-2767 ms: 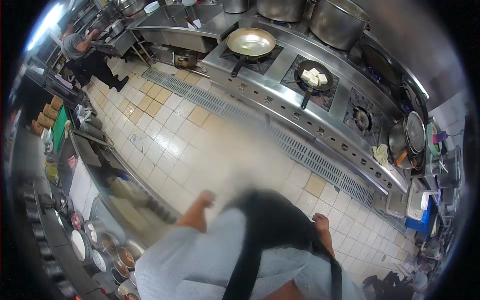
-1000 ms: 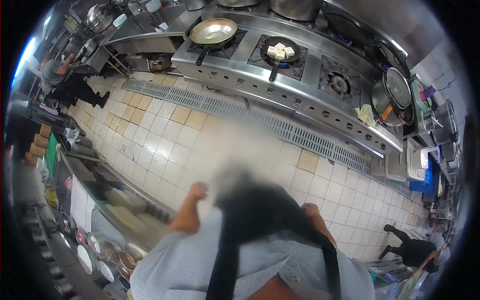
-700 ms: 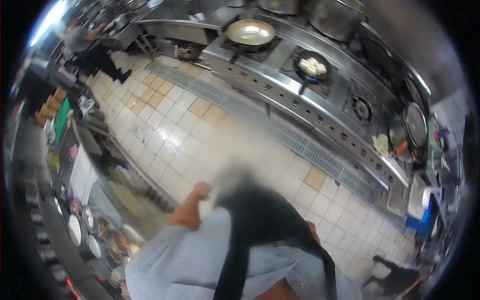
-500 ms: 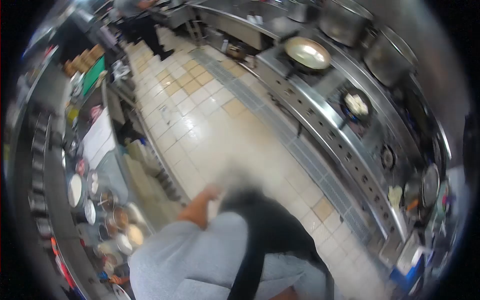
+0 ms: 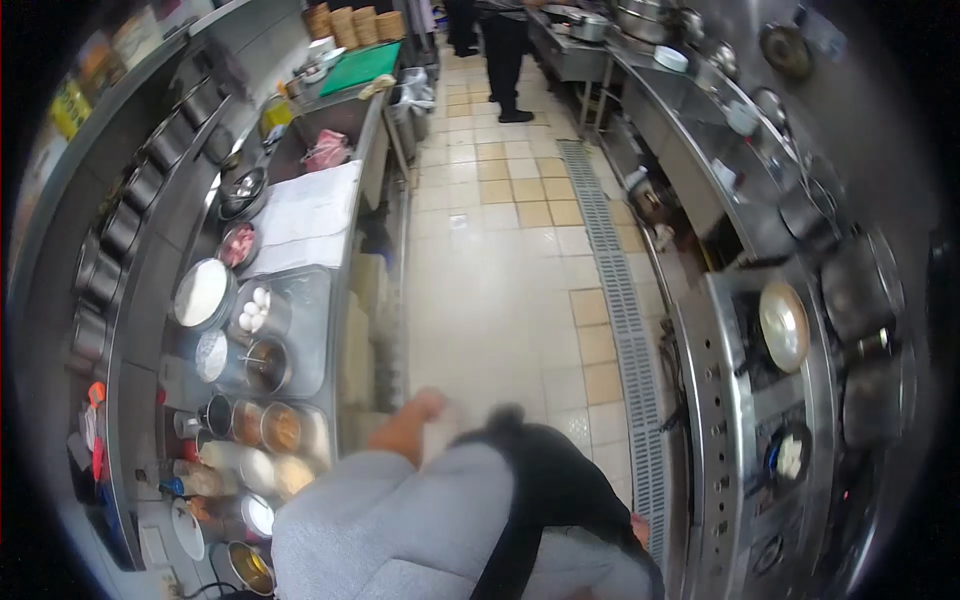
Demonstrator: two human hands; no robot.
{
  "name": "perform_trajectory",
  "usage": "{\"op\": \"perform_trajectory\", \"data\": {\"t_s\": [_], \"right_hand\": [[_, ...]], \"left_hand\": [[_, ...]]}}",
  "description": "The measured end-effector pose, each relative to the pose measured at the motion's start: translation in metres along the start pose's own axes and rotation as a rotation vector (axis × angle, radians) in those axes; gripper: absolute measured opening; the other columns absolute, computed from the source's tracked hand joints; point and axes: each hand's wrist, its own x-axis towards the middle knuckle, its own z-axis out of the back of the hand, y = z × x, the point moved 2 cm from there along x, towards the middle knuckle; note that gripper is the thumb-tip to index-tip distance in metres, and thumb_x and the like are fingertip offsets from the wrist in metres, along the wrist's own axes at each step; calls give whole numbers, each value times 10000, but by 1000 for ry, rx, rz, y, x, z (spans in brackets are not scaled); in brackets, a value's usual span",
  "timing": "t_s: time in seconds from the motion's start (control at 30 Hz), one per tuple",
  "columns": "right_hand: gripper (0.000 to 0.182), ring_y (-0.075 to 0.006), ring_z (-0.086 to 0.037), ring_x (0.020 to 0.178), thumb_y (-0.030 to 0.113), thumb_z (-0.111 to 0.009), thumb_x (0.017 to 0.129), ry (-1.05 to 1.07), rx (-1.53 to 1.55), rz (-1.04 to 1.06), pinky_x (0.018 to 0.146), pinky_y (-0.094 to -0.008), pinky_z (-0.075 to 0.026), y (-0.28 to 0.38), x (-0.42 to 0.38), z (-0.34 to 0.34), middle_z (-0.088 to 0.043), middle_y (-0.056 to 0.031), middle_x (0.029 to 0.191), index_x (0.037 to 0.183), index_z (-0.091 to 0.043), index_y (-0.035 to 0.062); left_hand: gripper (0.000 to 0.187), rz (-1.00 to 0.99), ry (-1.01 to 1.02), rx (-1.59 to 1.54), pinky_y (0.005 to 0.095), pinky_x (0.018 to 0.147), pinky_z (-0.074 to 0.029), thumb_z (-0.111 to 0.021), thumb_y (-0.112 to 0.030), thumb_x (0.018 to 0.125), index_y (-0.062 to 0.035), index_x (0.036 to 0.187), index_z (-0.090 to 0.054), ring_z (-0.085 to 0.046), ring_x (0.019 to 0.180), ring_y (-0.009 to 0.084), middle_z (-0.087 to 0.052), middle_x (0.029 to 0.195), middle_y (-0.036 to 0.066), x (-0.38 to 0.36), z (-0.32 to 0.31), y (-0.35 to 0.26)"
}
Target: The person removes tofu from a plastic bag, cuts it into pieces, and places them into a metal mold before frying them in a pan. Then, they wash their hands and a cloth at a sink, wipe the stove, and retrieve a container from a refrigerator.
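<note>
My left hand [image 5: 428, 405] hangs over the tiled floor [image 5: 480, 320], in front of my grey-sleeved body; blur hides its fingers, and no object shows in it. Only a sliver of my right hand [image 5: 640, 528] shows beside the black apron [image 5: 560, 460], its fingers hidden. The metal counter [image 5: 345, 330] at left is nearest to my left hand. On the right, the stove [image 5: 715, 400] bears a wide light-coloured pan [image 5: 784, 327] and a small dark pan with white food [image 5: 790, 455].
Left counter: eggs in a container [image 5: 254, 310], a bowl of white contents [image 5: 203, 292], white cloth or paper [image 5: 305, 215] and a green board [image 5: 360, 70]. A floor grate [image 5: 620, 300] runs before the stove. A person in dark trousers [image 5: 505, 60] stands at the far end.
The view has swung left and now looks straight down the aisle. The left counter shows more fully, and the stove sits farther right and lower. A sliver of my right hand shows at my side.
</note>
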Motion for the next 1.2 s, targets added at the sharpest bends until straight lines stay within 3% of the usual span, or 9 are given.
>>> {"op": "perform_trajectory", "data": {"t_s": [0.07,0.23,0.53,0.7,0.73,0.77,0.8,0.83,1.2], "right_hand": [[64,-171,-542,638,178,-547,908,-41,-114,168,504,-305,-429,47,19,-29,-526,7,784,963,-549,144],[182,-179,-582,691,204,-548,930,-13,-112,80,582,-341,-476,125,82,-74,-587,-12,789,1044,-608,76],[203,-239,-630,770,199,-602,889,108,-1365,362,701,-385,-497,187,284,-43,-650,-115,814,903,-662,5],[238,-252,-638,766,223,-609,886,435,-963,1245,722,-391,-523,372,282,-116,-653,-126,864,990,-660,15],[244,-294,-652,773,185,-619,867,322,-1515,351,720,-436,-548,409,331,-144,-649,-167,917,1045,-645,21],[257,-319,-666,815,175,-586,858,39,-733,-39,721,-458,-559,429,347,-155,-657,-201,945,1051,-649,17],[296,-328,-675,851,202,-577,850,83,-1416,260,734,-449,-555,452,438,-166,-671,-210,1000,1069,-661,21],[263,-222,-569,539,250,-604,869,123,-1404,337,453,-387,-464,501,435,-204,-645,-116,785,1020,-666,44],[333,-176,-631,698,199,-665,856,239,-1217,674,562,-321,-509,677,416,-479,-680,-84,928,1147,-651,40]], "left_hand": [[363,575,-136,-816,390,517,-531,-603,-310,906,-40,1148,-621,-659,668,234,-664,953,101,-14,19,21],[372,624,-328,-975,363,481,-500,-622,-306,894,-44,1158,-621,-626,626,206,-656,914,99,-11,30,49],[267,890,-219,-1376,434,656,-521,-654,-280,837,-96,1029,-638,-647,770,283,-665,947,115,-18,38,5],[238,888,-443,-1509,429,735,-545,-712,-213,755,-140,981,-695,-661,805,310,-687,1021,78,12,42,28],[291,873,-511,-1592,432,703,-558,-702,-185,774,-121,1057,-675,-670,781,304,-683,1056,81,16,45,29],[345,858,-574,-1678,435,671,-571,-693,-157,793,-102,1132,-656,-678,756,298,-679,1090,85,20,48,26],[345,853,-568,-1683,435,671,-571,-693,-157,793,-102,1132,-656,-678,756,298,-679,1090,85,24,72,15],[364,927,-572,-1755,468,663,-573,-677,-135,815,-75,1171,-626,-684,767,303,-675,1091,107,26,97,4],[356,1107,-268,-1917,531,551,-542,-708,-305,851,-67,1109,-648,-678,707,356,-664,966,145,80,192,117]]}}
